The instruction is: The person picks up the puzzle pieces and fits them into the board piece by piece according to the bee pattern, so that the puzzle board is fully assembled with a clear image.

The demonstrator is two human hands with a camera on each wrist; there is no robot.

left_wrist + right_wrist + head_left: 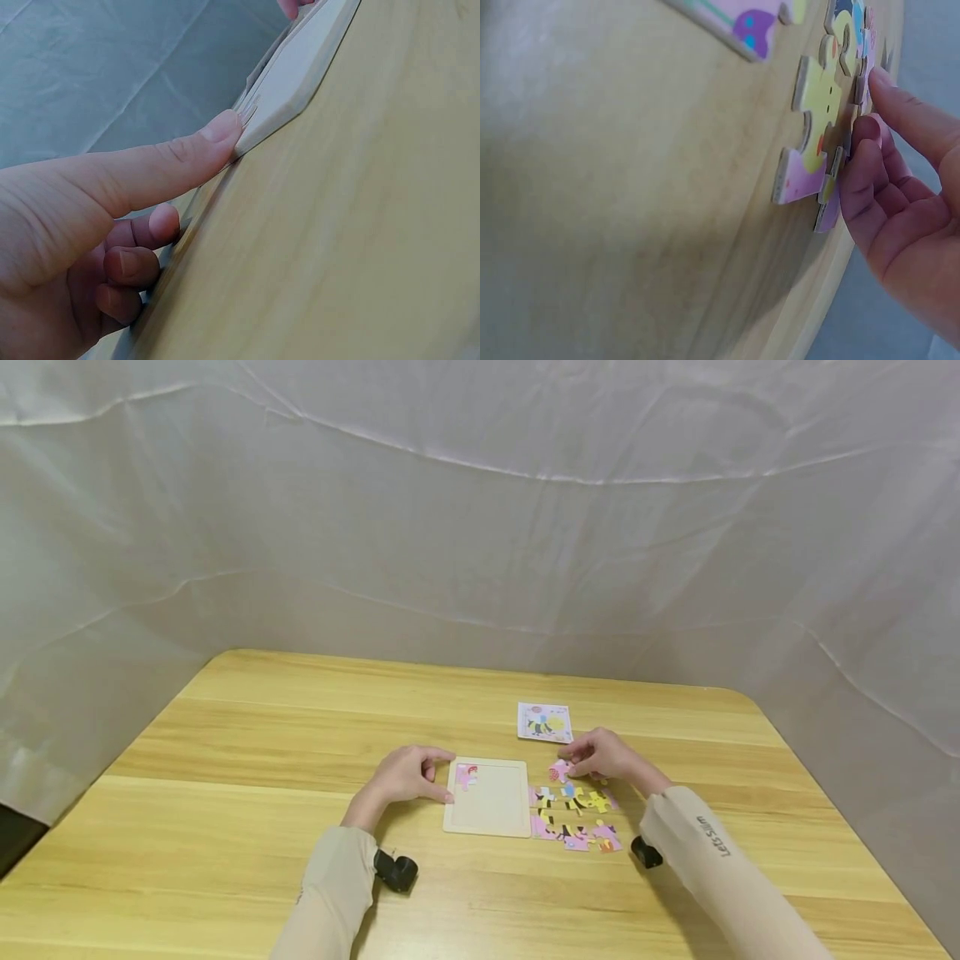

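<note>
**A puzzle hardly begun: one piece in the tray, the rest beside it**

A grey cloth (480, 527) hangs behind and around the wooden tabletop (247, 735), and a person in beige sleeves sits at its near edge. In the middle lies the pale puzzle tray (491, 806), flat on the wood. Only one pink piece (466, 774) sits inside it, in the far left corner; the other part of the tray is bare. So I judge that the work is at its beginning and almost all of it is left.

Just to the right of the tray lies the heap of loose pieces (573, 817), pink and yellow, spread flat and touching each other. Farther back, a small picture card (544, 722) lies apart from them.

The left hand (408, 774) rests at the left edge of the tray. Its thumb (187, 154) presses straight against the tray corner, while the other fingers are curled and hold nothing.

The right hand (600, 754) is at the far end of the heap. Its fingertips (866, 131) touch the edges of the pieces there, near a pink piece with red (558, 770). I cannot tell whether it already pinches one.
</note>
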